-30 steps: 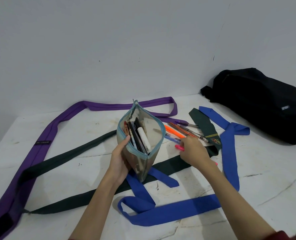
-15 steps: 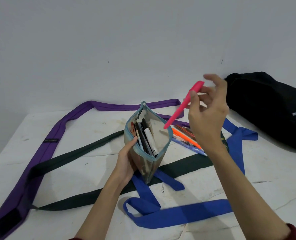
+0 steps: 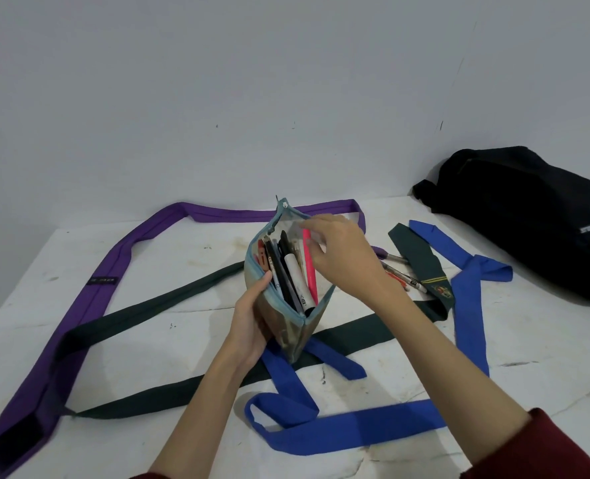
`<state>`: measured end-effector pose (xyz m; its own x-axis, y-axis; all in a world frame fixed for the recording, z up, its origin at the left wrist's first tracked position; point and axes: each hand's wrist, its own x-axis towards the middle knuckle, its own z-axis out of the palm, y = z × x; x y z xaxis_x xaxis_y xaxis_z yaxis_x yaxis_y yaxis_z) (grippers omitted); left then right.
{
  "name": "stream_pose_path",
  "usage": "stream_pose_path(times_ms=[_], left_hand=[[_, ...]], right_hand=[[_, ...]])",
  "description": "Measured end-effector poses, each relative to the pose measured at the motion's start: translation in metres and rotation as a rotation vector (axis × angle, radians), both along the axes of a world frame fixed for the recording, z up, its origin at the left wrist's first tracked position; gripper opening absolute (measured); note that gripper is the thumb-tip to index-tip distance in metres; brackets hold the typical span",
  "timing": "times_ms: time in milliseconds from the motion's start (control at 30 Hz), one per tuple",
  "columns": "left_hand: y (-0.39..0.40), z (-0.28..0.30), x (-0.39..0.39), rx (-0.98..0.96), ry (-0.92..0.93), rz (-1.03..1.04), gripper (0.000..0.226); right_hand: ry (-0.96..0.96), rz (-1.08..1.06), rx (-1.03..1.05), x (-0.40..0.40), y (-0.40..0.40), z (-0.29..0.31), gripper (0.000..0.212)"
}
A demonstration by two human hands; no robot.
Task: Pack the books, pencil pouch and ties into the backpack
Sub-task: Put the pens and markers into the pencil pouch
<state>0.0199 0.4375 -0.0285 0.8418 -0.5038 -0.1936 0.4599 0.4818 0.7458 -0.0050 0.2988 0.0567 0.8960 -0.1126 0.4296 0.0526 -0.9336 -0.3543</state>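
A white, scuffed tabletop (image 3: 169,344) fills the lower view, set against a plain pale wall (image 3: 217,81). At the far right, against the wall, lies a black backpack (image 3: 528,216) on its side, well apart from both hands.

Three ties sprawl across the table. A purple tie (image 3: 89,299) runs from the near left edge up and along the wall side behind the pouch. A dark green tie (image 3: 141,309) loops across the middle, its wide crested end (image 3: 425,267) lying right of the pouch. A blue tie (image 3: 355,426) winds from the near centre out to the right, crossing over the green one.

In the middle stands a translucent pencil pouch (image 3: 286,326) with a light blue zip edge, mouth wide open and facing up, packed with pens and markers. The left hand (image 3: 252,323) grips its left wall, thumb curled over the rim and fingers wrapped round the outside. The right hand (image 3: 338,257) hovers over the pouch mouth, fingertips pinching the top of a pink pen (image 3: 310,267) that sits mostly inside the pouch, beside a white marker (image 3: 295,274).

A few loose pens (image 3: 400,274) lie on the table just right of the right wrist, partly under the green tie's end.

A dark red sleeve (image 3: 546,447) covers the right forearm near the corner.
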Motion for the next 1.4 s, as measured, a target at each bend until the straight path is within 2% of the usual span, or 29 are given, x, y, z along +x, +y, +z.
stream_pose_path(times_ms=[67,167,233,333,400,467,667,733,767,900,1000,1100,1267,1400], left_hand=[[0.001,-0.001,0.000,-0.018,0.004,0.008,0.041],[0.002,-0.002,0.001,-0.048,0.031,0.023,0.040],[0.003,-0.003,0.002,-0.062,0.048,0.035,0.041],[0.004,-0.005,0.004,-0.066,0.059,0.047,0.045],[0.004,-0.005,0.004,-0.065,0.051,0.045,0.045],[0.003,-0.005,0.003,-0.054,0.039,0.044,0.045],[0.003,-0.007,0.004,-0.036,0.031,0.042,0.051],[0.003,-0.006,0.004,-0.041,0.034,0.034,0.051],[0.002,-0.005,0.003,-0.039,0.036,0.031,0.051],[0.003,-0.004,0.003,-0.023,0.037,0.028,0.051],[0.003,-0.004,0.003,-0.030,0.027,0.022,0.051],[0.003,-0.004,0.003,-0.043,0.030,0.013,0.049],[0.001,-0.002,0.003,-0.055,0.030,0.018,0.039],[0.001,-0.001,0.002,-0.058,0.001,0.006,0.038]], right_hand=[[-0.112,0.027,0.115,0.000,-0.007,0.000,0.029],[-0.255,-0.111,0.273,-0.002,-0.028,-0.002,0.023],[-0.139,-0.220,0.307,-0.003,-0.046,-0.010,0.020],[0.304,-0.304,0.225,-0.005,-0.069,-0.034,0.021],[0.512,-0.341,0.099,-0.009,-0.072,-0.052,0.028],[0.553,-0.386,0.047,-0.012,-0.069,-0.062,0.024],[0.493,-0.356,0.063,-0.009,-0.063,-0.066,0.010],[0.416,-0.333,0.129,-0.006,-0.063,-0.061,0.007],[0.336,-0.316,0.241,-0.005,-0.062,-0.056,0.008],[-0.194,-0.302,0.809,-0.003,-0.046,-0.014,0.015],[-0.424,-0.163,1.010,-0.008,-0.028,0.023,0.026],[-0.418,-0.003,0.919,-0.007,-0.008,0.038,0.032],[-0.041,0.090,0.728,0.005,0.019,0.013,0.043],[0.247,0.093,0.296,0.014,0.032,-0.015,0.027]])
